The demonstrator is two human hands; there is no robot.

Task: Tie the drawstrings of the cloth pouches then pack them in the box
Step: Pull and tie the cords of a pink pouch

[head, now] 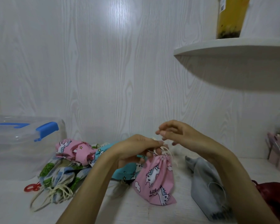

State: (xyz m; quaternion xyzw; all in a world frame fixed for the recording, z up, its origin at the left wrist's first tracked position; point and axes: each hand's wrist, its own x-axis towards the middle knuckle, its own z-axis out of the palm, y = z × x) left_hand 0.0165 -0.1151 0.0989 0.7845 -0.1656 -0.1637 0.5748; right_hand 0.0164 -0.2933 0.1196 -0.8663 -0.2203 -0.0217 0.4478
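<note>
A pink unicorn-print pouch [155, 177] hangs gathered at its neck above the white table. My left hand [139, 147] pinches its cream drawstring [164, 148] just above the gathered neck. Slightly higher and to the right, my right hand [173, 133] pinches the cord's end between fingertips. A pile of other printed pouches [71, 160], pink, blue and green, lies to the left with loose cords. The clear plastic box [23, 143] with blue latches stands at the far left, its lid on.
A grey cloth pouch [207, 186] lies right of centre and a dark red one [275, 198] at the right edge. A red ring [31, 187] sits near the box. A white shelf [233, 62] juts out overhead at the right. Pink containers [278, 152] stand far right.
</note>
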